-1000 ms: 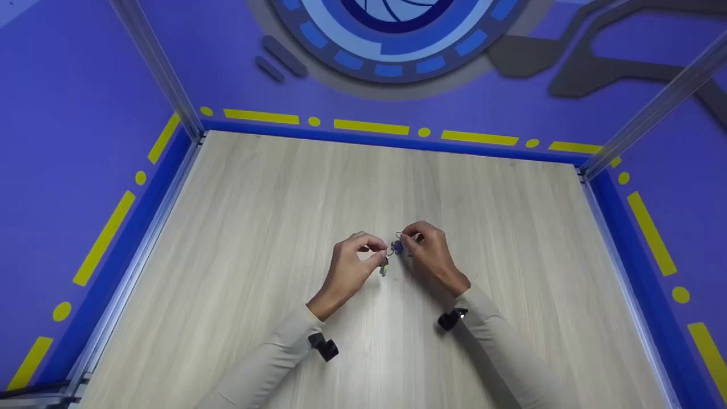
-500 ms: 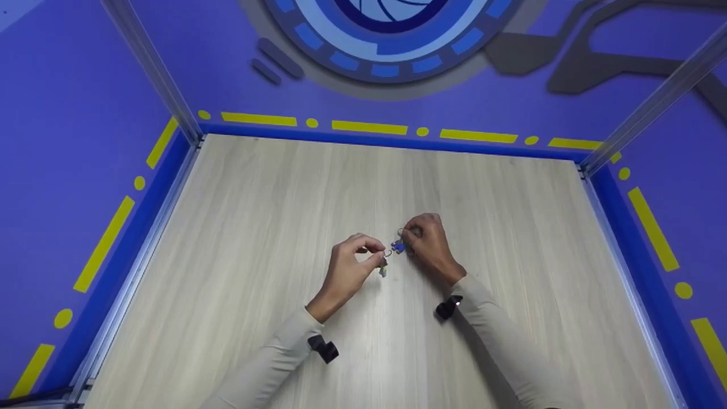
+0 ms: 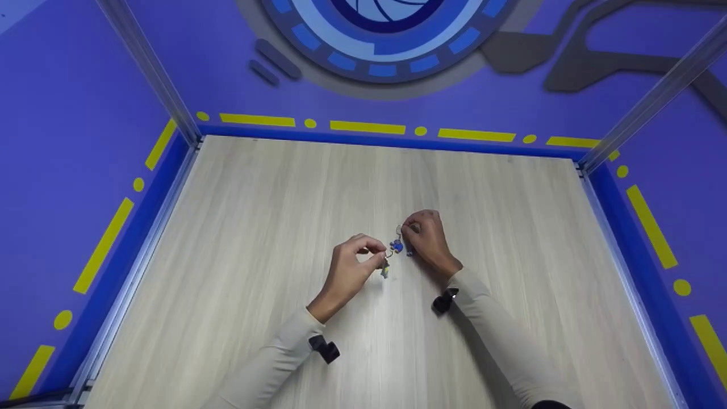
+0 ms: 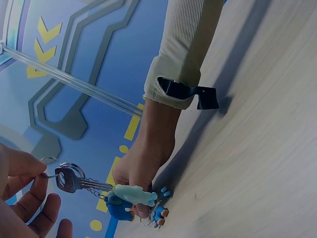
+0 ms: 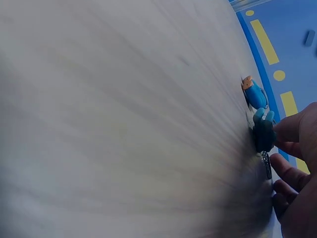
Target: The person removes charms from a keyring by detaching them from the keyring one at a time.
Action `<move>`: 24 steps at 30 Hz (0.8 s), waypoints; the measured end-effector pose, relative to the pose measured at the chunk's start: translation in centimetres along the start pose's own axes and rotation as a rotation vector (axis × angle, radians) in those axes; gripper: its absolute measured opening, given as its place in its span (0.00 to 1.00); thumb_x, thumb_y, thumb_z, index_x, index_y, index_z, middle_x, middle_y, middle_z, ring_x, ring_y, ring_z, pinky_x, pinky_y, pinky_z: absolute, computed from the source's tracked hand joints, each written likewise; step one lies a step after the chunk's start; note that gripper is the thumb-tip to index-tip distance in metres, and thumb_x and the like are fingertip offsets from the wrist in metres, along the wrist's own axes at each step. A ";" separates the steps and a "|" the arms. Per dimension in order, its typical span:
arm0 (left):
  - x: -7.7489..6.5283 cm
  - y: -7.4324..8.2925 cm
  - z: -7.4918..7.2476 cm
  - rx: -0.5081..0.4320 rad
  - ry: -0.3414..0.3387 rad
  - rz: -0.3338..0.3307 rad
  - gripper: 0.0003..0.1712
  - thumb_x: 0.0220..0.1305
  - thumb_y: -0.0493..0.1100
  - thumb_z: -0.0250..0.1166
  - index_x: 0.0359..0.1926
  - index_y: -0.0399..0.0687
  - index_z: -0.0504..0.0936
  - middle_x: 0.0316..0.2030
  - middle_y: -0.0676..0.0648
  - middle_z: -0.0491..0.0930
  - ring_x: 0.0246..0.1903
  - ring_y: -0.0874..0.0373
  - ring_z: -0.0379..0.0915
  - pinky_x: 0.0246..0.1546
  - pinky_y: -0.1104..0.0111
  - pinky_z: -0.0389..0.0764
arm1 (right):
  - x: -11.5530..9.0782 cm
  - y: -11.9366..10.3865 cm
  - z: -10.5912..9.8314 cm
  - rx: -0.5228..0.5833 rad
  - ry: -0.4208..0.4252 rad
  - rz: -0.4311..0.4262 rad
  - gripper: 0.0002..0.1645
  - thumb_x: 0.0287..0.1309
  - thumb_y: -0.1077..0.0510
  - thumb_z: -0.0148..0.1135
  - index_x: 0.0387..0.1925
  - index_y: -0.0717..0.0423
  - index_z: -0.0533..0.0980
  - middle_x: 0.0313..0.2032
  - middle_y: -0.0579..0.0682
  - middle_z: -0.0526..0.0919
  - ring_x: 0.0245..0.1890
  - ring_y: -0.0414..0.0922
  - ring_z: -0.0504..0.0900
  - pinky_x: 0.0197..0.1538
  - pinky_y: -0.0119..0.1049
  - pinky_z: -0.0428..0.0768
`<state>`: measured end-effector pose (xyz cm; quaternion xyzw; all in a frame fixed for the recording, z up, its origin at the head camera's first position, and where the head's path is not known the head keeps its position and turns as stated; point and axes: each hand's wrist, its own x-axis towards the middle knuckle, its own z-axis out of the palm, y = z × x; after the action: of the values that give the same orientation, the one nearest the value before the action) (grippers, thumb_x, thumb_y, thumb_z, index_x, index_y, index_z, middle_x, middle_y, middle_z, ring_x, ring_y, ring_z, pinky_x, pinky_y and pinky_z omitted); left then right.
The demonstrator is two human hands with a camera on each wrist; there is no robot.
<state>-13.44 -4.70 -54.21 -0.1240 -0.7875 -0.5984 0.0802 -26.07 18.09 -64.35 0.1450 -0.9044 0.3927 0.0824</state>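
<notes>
My left hand [image 3: 351, 264] pinches a metal split ring [image 4: 48, 167] between thumb and finger. From it hang a key [image 4: 69, 180], a pale mint figure charm [image 4: 132, 194] and a blue figure charm [image 4: 118, 207] on a chain. Just to the right, my right hand [image 3: 427, 238] pinches something by a second ring, low over the table. A blue figure charm with orange parts [image 3: 396, 246] lies beside its fingertips. In the right wrist view a dark teal piece [image 5: 264, 133] sits at the fingertips, near a blue charm with orange [image 5: 254, 93]. The fingers partly hide what the right hand holds.
The hands work over a light wood-grain tabletop [image 3: 272, 216]. Blue printed panels [image 3: 369, 102] with yellow dashes stand at its back and sides, with metal posts [image 3: 153, 74] at the corners. Small black wrist cameras [image 3: 325, 349] ride on both sleeves.
My right hand has shifted slightly forward, away from the body, still near the blue charm. My left hand stays nearly in place with the keys hanging from it.
</notes>
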 end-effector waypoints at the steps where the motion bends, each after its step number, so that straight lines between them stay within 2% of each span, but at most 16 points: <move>1: 0.0 0.0 0.0 0.001 -0.002 -0.002 0.07 0.67 0.32 0.74 0.39 0.49 0.92 0.36 0.57 0.88 0.42 0.60 0.84 0.51 0.62 0.83 | 0.0 0.0 -0.1 0.002 -0.005 -0.002 0.02 0.64 0.66 0.74 0.34 0.62 0.88 0.38 0.56 0.89 0.52 0.58 0.79 0.67 0.55 0.70; 7: 0.0 0.0 0.3 -0.019 -0.009 -0.010 0.07 0.67 0.32 0.74 0.39 0.50 0.92 0.37 0.53 0.88 0.42 0.59 0.84 0.51 0.61 0.83 | 0.0 0.4 -0.7 0.071 -0.021 0.028 0.04 0.66 0.65 0.73 0.38 0.63 0.88 0.40 0.56 0.88 0.50 0.56 0.80 0.62 0.51 0.73; 11: 0.1 0.1 0.4 -0.037 -0.003 0.003 0.06 0.67 0.31 0.73 0.38 0.46 0.92 0.38 0.47 0.89 0.42 0.56 0.84 0.49 0.63 0.82 | -0.6 0.2 -1.3 0.111 -0.036 0.067 0.03 0.68 0.65 0.72 0.41 0.60 0.88 0.42 0.55 0.87 0.49 0.52 0.78 0.56 0.46 0.73; 13: 0.1 0.1 0.5 -0.035 -0.005 0.009 0.04 0.67 0.32 0.73 0.39 0.43 0.92 0.38 0.47 0.89 0.42 0.57 0.84 0.50 0.63 0.83 | -0.9 -0.2 -1.7 0.123 -0.038 0.063 0.03 0.69 0.65 0.71 0.42 0.61 0.87 0.43 0.54 0.86 0.49 0.52 0.77 0.55 0.45 0.73; 19: 0.1 0.1 0.6 -0.030 -0.023 0.009 0.03 0.69 0.33 0.73 0.41 0.40 0.92 0.38 0.51 0.89 0.43 0.59 0.84 0.51 0.61 0.84 | -2.0 -1.8 -2.6 0.150 -0.015 -0.049 0.02 0.67 0.66 0.73 0.41 0.61 0.87 0.43 0.55 0.88 0.52 0.55 0.81 0.59 0.51 0.77; 24: 0.1 0.1 0.8 -0.041 -0.026 0.016 0.03 0.69 0.32 0.74 0.41 0.42 0.92 0.37 0.52 0.88 0.43 0.59 0.84 0.52 0.48 0.85 | -3.0 -3.0 -3.1 0.193 -0.013 -0.142 0.03 0.67 0.68 0.72 0.40 0.59 0.86 0.44 0.54 0.89 0.54 0.56 0.82 0.62 0.52 0.76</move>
<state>-13.45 -3.91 -54.34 -0.1394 -0.7751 -0.6120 0.0723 -22.12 18.95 -60.99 0.2184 -0.8503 0.4704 0.0897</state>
